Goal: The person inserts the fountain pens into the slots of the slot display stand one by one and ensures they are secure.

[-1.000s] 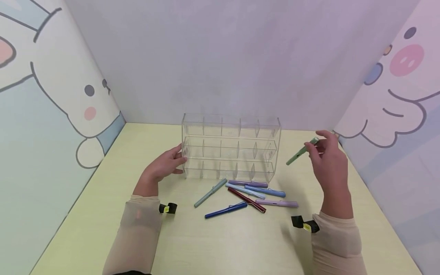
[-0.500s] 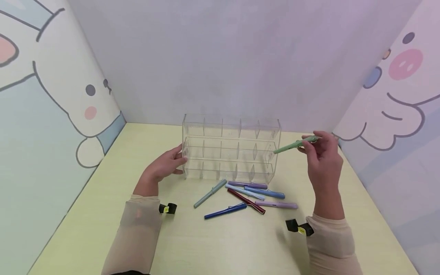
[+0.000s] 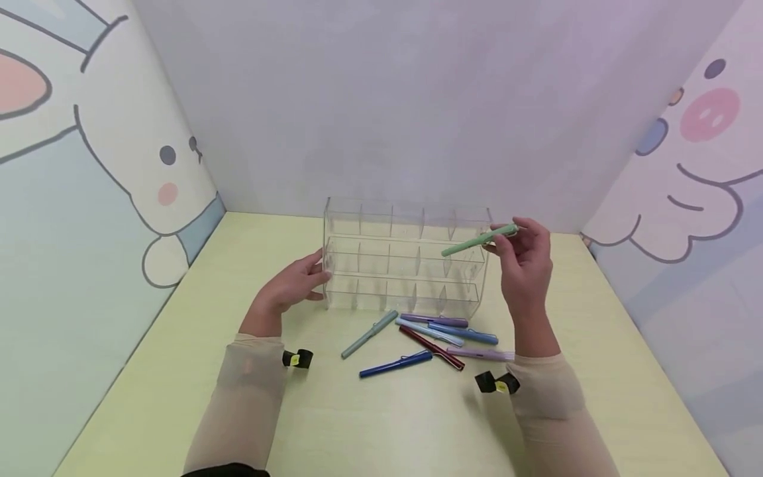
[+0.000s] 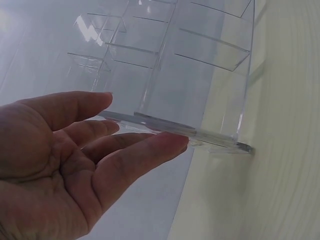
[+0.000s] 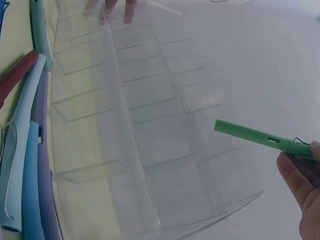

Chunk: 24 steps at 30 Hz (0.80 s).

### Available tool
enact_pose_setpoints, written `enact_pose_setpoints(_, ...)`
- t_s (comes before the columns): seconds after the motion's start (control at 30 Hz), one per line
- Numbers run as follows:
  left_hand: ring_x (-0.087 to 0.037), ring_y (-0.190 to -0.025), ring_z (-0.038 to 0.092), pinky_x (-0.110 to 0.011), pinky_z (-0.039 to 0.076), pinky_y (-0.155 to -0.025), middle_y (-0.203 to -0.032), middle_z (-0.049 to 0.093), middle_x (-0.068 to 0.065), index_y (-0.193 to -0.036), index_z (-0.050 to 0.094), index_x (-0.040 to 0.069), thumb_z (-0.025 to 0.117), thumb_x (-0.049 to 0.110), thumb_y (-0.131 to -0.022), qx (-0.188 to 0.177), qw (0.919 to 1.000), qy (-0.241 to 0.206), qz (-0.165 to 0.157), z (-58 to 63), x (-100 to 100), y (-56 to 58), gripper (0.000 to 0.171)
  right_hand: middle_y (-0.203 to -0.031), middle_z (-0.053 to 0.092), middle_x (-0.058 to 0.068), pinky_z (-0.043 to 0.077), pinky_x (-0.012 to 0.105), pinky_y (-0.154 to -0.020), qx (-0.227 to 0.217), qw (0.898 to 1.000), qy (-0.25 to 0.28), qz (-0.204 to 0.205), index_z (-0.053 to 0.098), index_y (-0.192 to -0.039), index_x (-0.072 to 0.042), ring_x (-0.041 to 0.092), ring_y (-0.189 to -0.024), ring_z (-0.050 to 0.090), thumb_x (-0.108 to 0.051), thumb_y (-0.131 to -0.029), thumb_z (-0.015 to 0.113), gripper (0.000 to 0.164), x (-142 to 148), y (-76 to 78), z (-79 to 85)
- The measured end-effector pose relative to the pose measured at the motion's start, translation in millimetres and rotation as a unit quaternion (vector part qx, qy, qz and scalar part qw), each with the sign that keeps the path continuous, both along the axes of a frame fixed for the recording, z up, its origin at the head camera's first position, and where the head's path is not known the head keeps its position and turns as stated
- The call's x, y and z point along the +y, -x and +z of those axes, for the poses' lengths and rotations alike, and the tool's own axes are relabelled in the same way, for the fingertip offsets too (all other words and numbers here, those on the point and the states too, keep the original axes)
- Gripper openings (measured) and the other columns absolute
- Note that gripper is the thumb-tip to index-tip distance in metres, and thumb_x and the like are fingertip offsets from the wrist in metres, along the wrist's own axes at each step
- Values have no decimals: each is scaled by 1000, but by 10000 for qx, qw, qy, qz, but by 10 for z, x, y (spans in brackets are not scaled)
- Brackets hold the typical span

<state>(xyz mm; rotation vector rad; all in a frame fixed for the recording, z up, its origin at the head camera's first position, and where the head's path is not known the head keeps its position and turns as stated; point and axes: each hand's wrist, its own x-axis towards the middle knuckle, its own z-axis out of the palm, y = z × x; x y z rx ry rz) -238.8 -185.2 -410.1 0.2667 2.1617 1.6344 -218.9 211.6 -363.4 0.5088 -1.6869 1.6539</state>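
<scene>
My right hand [image 3: 527, 262] pinches a light green capped pen [image 3: 479, 241] near its clip end. The pen slants down to the left, overlapping the right part of the middle and upper rows of a clear acrylic organizer [image 3: 402, 278] in the head view. In the right wrist view the green pen [image 5: 250, 134] points toward the organizer's compartments. My left hand [image 3: 298, 281] holds the organizer's left side panel, its fingertips at the panel edge in the left wrist view. Some of those fingers are hidden behind the panel in the head view.
Several pens lie in front of the organizer: a grey-green pen [image 3: 369, 334], a dark blue pen [image 3: 396, 364], a dark red pen [image 3: 432, 347], a lilac pen [image 3: 479, 354], a blue pen [image 3: 463, 332] and others. A grey wall [image 3: 417, 99] stands behind the table [image 3: 381, 424].
My right hand has moved left with the green pen, from beside the organizer to over its right part, and the pen has tilted flatter. My left hand stays at the side panel.
</scene>
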Motion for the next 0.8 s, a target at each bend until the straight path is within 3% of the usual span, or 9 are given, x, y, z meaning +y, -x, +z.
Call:
enact_pose_setpoints(0.33, -40, -136, 44, -51, 51, -99, -158, 32, -16, -159, 7, 29, 48, 18, -105, 0, 10000, 15, 29, 1, 6, -1, 69, -107, 62, 22, 61, 33, -78, 173, 9957, 571, 709, 42, -133, 7, 25, -89, 66, 0, -96, 59, 41, -293, 288, 198)
enact_pose_setpoints(0.8, -40, -135, 46, -50, 51, -99, -156, 35, -17, -159, 6, 28, 46, 15, -105, 23, 10000, 89, 32, 15, 20, -10, 69, -106, 62, 18, 62, 37, -77, 238, 9925, 605, 1032, 46, -130, -1, 25, -88, 64, -3, -96, 59, 37, -676, 569, 396)
